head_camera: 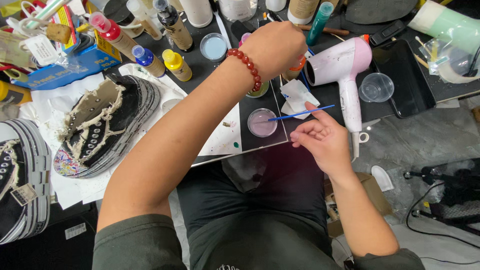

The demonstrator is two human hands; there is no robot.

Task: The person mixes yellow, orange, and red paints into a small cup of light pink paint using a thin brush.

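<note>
Hidden: my left hand [275, 47] is seen from the back, so the fingers and whatever they close on are covered. Only an orange cap [298, 64] peeks out at its 4 o'clock; I cannot tell if I'm gripping that bottle or just touching it.
Cut off: second black sneaker [20, 180] runs off the frame at 9 o'clock. Bottles along the 12 o'clock edge lose their tops.
Hard to make out: brush tip is lost over the dish's pale purple; green dish [260, 91] mostly under my left wrist.
Left arm: reaches diagonally from 7 o'clock up to 12 o'clock across the work mat [220, 140], red bead bracelet [247, 67] on the wrist, hand curled and knuckles up.
Right hand [320, 137]: low at 3 o'clock of the dish, palm turned inward, fingers loosely bent – thumb and forefinger pinch the thin blue brush [300, 114], other fingers half open.
Brush: lies near level, handle end toward 2 o'clock, bristle end over the small round dish [262, 122].
Dish: on the mat's front edge, between my two arms.
Nearby: pink hair dryer [342, 75] at 1 o'clock of my right hand – clear cup [376, 87] beside it; frayed black sneaker [100, 127] at 9 o'clock.
</note>
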